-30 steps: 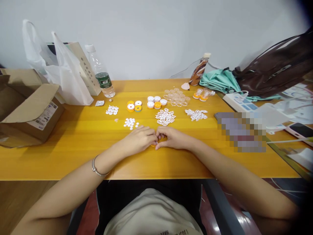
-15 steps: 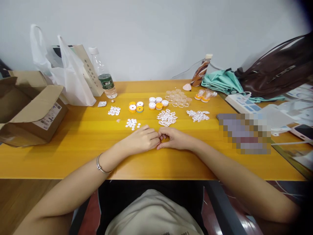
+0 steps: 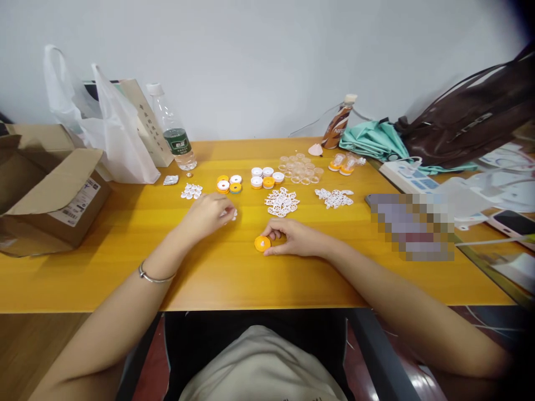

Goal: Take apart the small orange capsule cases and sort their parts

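Observation:
My right hand (image 3: 292,238) grips an orange round cap (image 3: 263,244) by its edge, between thumb and fingers, low over the table. In the cap's middle shows a small whitish piece. Over the spot of the small white discs (image 3: 234,215), my left hand (image 3: 209,214) bends down with its fingers curled together. It covers most of those discs, and what its fingertips pinch, if anything, is hidden. Behind it stand white, orange and blue round caps (image 3: 236,188). White lattice-like cut-outs (image 3: 282,202) lie in a pile beyond my right hand.
White round pieces (image 3: 191,191) lie at left, near a water bottle (image 3: 178,142) and an open cardboard box (image 3: 54,200). Clear cups (image 3: 298,167), white and orange caps (image 3: 256,182) and more white cut-outs (image 3: 333,197) are spread behind. A power strip (image 3: 412,177) sits at right.
My hands have parted. The left one has moved left and away from me to the small white discs. My right hand has stayed near its place, and the orange cap in it now shows.

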`<state>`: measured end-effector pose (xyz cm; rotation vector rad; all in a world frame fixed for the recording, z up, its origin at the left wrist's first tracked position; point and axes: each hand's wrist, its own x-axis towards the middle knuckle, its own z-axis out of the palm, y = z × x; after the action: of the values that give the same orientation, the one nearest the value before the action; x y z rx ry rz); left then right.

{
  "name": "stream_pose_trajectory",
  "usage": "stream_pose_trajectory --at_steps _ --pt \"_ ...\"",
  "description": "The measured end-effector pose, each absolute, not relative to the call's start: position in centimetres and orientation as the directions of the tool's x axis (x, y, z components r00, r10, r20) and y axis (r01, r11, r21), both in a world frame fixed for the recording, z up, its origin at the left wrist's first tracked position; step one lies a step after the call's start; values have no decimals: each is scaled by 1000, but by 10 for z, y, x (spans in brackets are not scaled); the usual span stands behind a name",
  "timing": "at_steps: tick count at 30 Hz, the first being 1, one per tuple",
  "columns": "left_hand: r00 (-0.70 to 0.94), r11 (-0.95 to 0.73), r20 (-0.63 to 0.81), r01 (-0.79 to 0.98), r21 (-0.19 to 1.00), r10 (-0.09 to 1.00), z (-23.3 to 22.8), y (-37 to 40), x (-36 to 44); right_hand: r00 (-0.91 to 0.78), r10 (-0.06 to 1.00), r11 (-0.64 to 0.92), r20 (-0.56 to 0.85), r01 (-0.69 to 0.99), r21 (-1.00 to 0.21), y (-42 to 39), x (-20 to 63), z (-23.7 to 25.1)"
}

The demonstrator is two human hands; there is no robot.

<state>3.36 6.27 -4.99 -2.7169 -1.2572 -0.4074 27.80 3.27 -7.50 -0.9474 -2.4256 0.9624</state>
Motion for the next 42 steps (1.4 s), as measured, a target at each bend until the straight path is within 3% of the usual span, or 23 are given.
stream_pose_trajectory --at_steps 7,16,22,26,29,36,42 --pt "612 -598 184 791 -133 769 -46 64 28 -717 692 551 90 443 -708 35 279 -78" --pt "616 -610 226 785 -106 755 -45 59 31 -719 685 578 118 437 -689 34 280 -78" --pt "795 -837 279 544 64 538 -51 45 46 -712 691 581 129 441 -684 36 279 -78" --pt "862 -907 284 412 93 421 -59 37 60 -708 691 588 143 436 -682 37 279 -80" --pt "872 -919 304 393 31 383 -64 36 66 -708 688 595 158 426 -681 37 279 -81" --pt "911 -900 336 337 -278 237 -64 34 67 -714 678 606 174 409 -682 38 279 -82" --pt "931 -883 325 287 -371 166 -63 33 66 -711 681 589 173 392 -706 39 279 -82"
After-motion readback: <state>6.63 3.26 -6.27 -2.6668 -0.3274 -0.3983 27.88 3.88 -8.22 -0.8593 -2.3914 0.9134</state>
